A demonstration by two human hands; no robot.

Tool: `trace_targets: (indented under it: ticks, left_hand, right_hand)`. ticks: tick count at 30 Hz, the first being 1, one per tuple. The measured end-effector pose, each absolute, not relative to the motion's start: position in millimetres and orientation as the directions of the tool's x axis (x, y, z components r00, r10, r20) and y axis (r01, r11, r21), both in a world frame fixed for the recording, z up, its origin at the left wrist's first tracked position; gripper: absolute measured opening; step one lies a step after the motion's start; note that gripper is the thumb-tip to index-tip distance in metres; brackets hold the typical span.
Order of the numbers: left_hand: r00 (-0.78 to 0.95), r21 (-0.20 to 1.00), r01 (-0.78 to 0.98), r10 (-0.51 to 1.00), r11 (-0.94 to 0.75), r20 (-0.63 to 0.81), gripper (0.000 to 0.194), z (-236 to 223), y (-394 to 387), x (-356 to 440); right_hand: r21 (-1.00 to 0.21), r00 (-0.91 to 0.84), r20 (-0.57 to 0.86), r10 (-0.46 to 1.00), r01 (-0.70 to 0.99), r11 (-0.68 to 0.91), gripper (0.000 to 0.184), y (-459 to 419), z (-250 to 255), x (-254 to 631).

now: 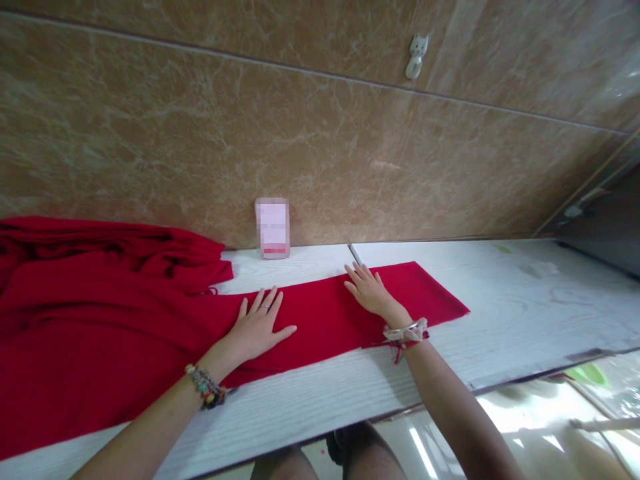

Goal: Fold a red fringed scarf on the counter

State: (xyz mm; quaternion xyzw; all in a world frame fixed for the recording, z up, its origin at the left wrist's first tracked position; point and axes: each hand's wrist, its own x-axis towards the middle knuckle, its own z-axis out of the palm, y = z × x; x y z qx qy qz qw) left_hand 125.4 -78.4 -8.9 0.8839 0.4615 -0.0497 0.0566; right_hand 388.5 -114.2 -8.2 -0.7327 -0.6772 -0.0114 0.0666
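A red garment (320, 317) lies along the white tabletop, its narrow part, which looks like a sleeve or leg, stretched flat to the right. My left hand (257, 330) rests palm down on it near the wider body, fingers spread. Farther right, my right hand (370, 290) also presses flat on the cloth, fingers out toward its far edge. Neither hand grips anything. At the left the red cloth is loose and bunched, with folds piled against the wall.
A phone-like pinkish object (273, 228) leans upright against the brown marbled wall (320, 153). Higher up hangs a white cat-shaped hook (417, 56). The white table (525, 287) has its front edge close to my legs. A green item (589, 375) is below at the right.
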Motion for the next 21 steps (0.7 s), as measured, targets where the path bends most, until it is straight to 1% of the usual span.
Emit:
trace_targets:
  ticks: [3,6,14,21]
  left_hand:
    - [0.573,0.059,0.819,0.81,-0.57,-0.123,0.079,-11,-77,125]
    - [0.569,0.06,0.822,0.814,-0.566,-0.121,0.078,-12,-77,124]
    - [0.649,0.069,0.761,0.756,-0.645,-0.082,0.064,-4,-79,126]
    - [0.72,0.051,0.694,0.691,-0.718,-0.059,0.053,1,-77,124]
  right_hand:
    - [-0.091,-0.052,0.092,0.994,0.994,0.06,0.048,-116,-10,371]
    - [-0.042,-0.109,0.067,0.992,0.993,0.112,0.048,-117,-12,363]
    - [0.047,-0.09,0.096,0.991,0.995,0.086,0.044,-117,-18,391]
    - [0.059,-0.053,0.053,0.997,0.997,0.05,0.045,-117,-23,444]
